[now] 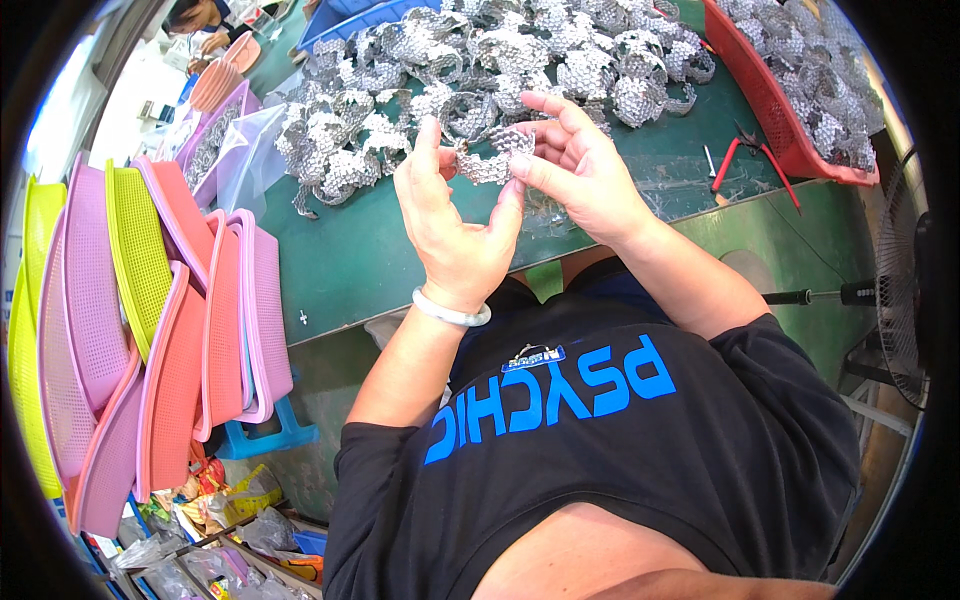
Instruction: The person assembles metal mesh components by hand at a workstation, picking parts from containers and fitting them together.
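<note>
Both my hands are raised over the near part of the green table (330,270). Between them is a curved silver band with a scaly, honeycomb-like surface (487,168), perhaps a bracelet. My left hand (447,215), with a pale bangle on its wrist, pinches the band's left and lower side between thumb and fingers. The right hand (580,165) grips the other end with its thumb against the index finger, the other fingers spread upward. Just beyond my fingers lies a wide heap of similar silver bands (480,60); the fingers partly hide the held one.
Red-handled pliers (745,165) lie at the right, near a red basket (765,110) full of silver bands. Stacked plastic baskets (180,330) stand at left above a blue stool (265,435). A fan (900,280) is at far right. Another person (200,20) sits far left.
</note>
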`<state>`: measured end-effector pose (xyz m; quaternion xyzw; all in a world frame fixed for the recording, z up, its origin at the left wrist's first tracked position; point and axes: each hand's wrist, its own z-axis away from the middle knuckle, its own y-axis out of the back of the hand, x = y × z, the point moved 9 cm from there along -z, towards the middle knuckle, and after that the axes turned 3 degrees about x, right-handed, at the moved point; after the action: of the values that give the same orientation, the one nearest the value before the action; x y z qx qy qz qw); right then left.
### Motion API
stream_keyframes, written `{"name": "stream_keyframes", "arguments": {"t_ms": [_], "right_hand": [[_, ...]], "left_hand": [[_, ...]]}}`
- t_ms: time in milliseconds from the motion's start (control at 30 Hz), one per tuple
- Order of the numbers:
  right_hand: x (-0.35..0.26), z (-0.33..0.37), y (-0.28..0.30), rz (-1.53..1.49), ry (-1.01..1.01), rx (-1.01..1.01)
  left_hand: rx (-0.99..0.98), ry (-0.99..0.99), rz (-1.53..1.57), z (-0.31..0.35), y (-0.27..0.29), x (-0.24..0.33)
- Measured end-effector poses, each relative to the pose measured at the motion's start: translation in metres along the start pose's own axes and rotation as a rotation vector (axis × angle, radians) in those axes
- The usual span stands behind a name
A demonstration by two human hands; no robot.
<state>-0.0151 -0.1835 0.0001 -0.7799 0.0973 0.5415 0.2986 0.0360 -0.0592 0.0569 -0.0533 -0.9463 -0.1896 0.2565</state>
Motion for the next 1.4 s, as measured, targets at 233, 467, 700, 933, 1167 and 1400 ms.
{"name": "stream_keyframes", "arguments": {"t_ms": [233,467,700,933,1167,1400], "right_hand": [[0.003,0.001,0.000,-0.039,-0.008,-0.022],[-0.002,0.000,-0.003,-0.044,0.020,-0.067],[-0.002,0.000,-0.003,-0.015,0.046,-0.087],[-0.005,0.001,-0.006,-0.031,0.094,-0.138],[-0.009,0.003,-0.011,-0.083,0.120,-0.168],[-0.014,0.004,-0.013,-0.045,0.194,-0.203]], "left_hand": [[-0.004,0.029,0.059,0.003,0.000,-0.005],[-0.005,0.076,0.129,0.004,-0.001,-0.012],[-0.003,0.113,0.213,0.007,-0.003,-0.020],[-0.011,0.103,0.224,0.008,-0.001,-0.020],[0.005,0.089,0.223,0.010,0.003,-0.017],[0.017,0.077,0.254,0.010,0.007,-0.016]]}}
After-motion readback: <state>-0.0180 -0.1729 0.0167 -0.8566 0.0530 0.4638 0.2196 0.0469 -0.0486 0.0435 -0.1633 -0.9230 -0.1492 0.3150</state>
